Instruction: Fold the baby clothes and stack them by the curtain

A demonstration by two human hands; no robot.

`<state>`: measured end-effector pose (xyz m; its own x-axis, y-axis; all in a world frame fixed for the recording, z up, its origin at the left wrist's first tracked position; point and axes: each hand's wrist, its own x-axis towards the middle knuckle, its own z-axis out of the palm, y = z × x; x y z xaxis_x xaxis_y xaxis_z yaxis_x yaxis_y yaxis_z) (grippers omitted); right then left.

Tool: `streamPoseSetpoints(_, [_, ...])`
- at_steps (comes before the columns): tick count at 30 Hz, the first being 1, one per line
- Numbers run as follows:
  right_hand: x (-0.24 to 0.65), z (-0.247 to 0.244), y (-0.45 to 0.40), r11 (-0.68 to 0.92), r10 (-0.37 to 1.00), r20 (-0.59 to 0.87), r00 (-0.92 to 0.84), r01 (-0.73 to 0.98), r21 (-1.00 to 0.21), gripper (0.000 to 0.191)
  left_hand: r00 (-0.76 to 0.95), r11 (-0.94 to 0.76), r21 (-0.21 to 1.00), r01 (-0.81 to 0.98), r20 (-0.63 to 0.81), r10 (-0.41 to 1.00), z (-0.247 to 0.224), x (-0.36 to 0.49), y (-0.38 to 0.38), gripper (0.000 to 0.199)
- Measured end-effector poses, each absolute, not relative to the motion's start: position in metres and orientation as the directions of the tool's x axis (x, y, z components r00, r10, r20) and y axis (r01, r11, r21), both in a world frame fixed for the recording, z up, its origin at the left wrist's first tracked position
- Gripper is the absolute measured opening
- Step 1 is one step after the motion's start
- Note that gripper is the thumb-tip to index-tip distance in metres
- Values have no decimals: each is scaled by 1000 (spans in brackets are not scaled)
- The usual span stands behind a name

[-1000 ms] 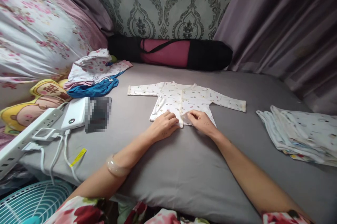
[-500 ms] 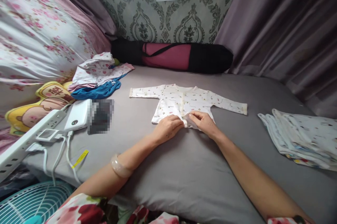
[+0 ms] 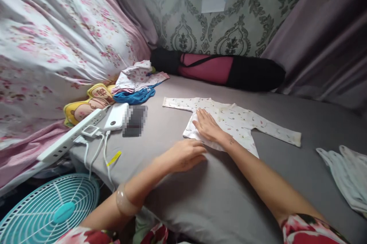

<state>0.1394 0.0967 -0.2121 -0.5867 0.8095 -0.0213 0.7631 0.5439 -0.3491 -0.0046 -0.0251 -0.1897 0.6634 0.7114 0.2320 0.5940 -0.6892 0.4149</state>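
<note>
A small white patterned baby shirt lies face up on the grey sheet, both sleeves spread to the sides. My right hand rests flat on the left part of the shirt's body, fingers stretched out. Below the shirt's lower edge, my left hand hovers near the sheet with its fingers slightly bent and apart, holding nothing. A pale bangle is on my left wrist.
Left are crumpled clothes, a yellow cushion, a white power bank, a power strip and a fan. A black and pink bag lies behind; folded cloths are at right.
Both hands have let go of the shirt's bottom edge. My right hand has moved left and lies on the fabric; my left hand has drawn back toward me. The view has turned left.
</note>
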Motion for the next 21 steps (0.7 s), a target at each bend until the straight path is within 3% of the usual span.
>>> streamPoseSetpoints(5, [121,-224,91,493,832,-127,-541,824,-279,75,133,-262,423,868,311,941,-199,-80,-22,29])
streamPoseSetpoints(11, [123,-222,54,520,805,-174,-567,816,-253,74,-351,303,208,930,261,899,-213,-151,-27,33])
streamPoseSetpoints(15, [131,-214,19,598,729,-192,-657,748,-286,74,-475,461,115,880,219,852,-217,-166,-30,38])
streamPoseSetpoints(21, [146,-198,-7,630,660,-225,-717,691,-355,72,-488,485,66,872,198,850,-215,-166,-27,46])
